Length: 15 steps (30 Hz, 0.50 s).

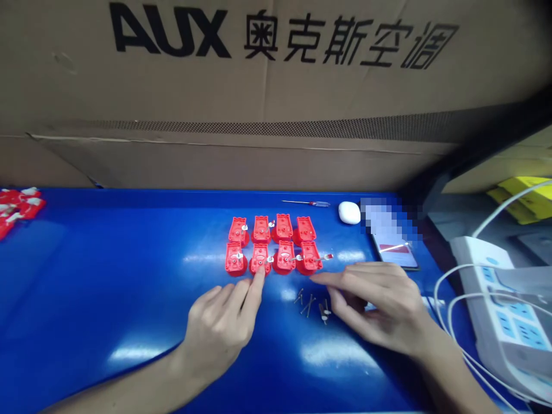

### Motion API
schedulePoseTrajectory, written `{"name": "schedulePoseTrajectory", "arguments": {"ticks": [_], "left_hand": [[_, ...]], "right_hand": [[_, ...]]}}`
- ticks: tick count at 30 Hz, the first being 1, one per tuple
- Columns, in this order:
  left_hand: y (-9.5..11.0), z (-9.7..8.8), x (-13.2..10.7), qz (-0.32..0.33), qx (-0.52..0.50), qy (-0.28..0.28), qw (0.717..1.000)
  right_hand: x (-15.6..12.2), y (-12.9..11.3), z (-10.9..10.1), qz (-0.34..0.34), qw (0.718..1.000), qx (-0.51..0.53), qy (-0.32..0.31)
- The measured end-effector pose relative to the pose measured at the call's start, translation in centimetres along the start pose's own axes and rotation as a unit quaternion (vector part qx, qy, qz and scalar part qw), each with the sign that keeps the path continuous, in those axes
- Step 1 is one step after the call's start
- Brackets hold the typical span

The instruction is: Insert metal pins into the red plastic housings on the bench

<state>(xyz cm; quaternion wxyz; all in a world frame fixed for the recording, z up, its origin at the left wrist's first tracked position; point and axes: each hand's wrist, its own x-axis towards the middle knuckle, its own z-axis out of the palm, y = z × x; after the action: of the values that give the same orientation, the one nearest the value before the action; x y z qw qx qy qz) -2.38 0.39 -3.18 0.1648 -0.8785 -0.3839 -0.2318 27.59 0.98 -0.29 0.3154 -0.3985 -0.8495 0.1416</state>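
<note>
Far left, there's a heap of red plastic parts [19, 207] on the blue workbench [86, 287]. Next along, the left hand [218, 328] looks relaxed and empty, with its index fingertip [259, 275] touching the second of the red plastic housings [260, 259] in the front row. They're set out in two rows of four, and some have small pins sticking out sideways, so one careless bump could knock a pin out or shove the rows out of line.

The loose metal pins [308, 305] lie just in front, under the right hand [379, 305], whose fingers stretch toward the last housing. Can't tell if it's pinching anything. A sweep of that palm could scatter the pins.

Further right are a thin screwdriver [306, 203], a white earbud case [349, 213], a partly blurred phone [394, 247], and a power strip [495, 305] with white cables [448, 310] that could snag the right wrist.
</note>
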Motion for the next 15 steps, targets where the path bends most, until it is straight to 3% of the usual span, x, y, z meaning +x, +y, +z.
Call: {"name": "schedulePoseTrajectory", "arguments": {"ticks": [5, 9, 15], "left_hand": [[-0.1, -0.1, 0.2, 0.001, 0.002, -0.003, 1.000], [-0.1, -0.5, 0.8, 0.003, 0.002, 0.002, 1.000], [0.3, -1.1, 1.5, -0.008, -0.018, 0.055, 0.998]], "right_hand": [[-0.1, 0.4, 0.0, 0.071, 0.991, 0.028, -0.109], [0.0, 0.2, 0.8, 0.064, 0.989, 0.003, -0.135], [0.2, 0.0, 1.7, 0.022, 0.988, -0.069, -0.133]]}}
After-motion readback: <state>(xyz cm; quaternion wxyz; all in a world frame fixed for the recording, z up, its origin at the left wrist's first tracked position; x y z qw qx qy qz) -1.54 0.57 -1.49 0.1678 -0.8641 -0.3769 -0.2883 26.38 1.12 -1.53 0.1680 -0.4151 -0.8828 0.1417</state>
